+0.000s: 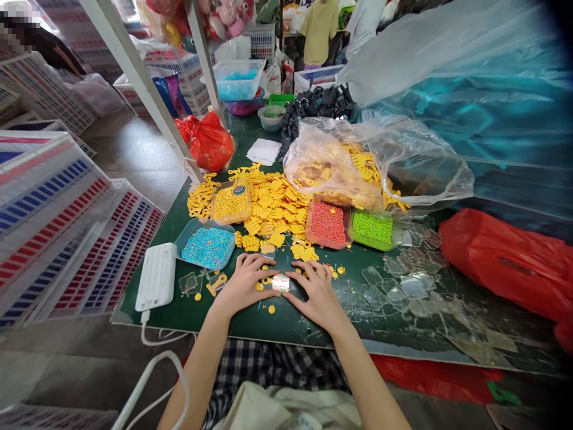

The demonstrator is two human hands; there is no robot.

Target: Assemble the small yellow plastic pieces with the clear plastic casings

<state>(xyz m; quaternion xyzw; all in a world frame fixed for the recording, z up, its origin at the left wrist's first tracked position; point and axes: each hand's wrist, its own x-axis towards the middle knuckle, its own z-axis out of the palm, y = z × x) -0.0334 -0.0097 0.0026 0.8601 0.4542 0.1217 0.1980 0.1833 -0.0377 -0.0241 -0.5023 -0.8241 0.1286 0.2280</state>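
A small shiny, clear-looking plastic piece (280,282) lies between my two hands, low over the table's front part. The thumb and forefinger of my left hand (245,282) are at its left edge. From the other side, my right hand (317,292) has its thumb and forefinger at the right edge. The other fingers of both hands are bent forward toward the tabletop. Small yellow discs (271,309) are scattered around my hands. Just beyond my fingers lies a big heap of flat yellow hand-shaped plastic pieces (280,203).
Trays of blue beads (208,246), yellow beads (230,206), red beads (328,224) and green beads (372,228) ring the heap. A white power bank (156,276) with a cable sits left. Clear plastic pieces (414,283) lie right, near a red bag (505,263).
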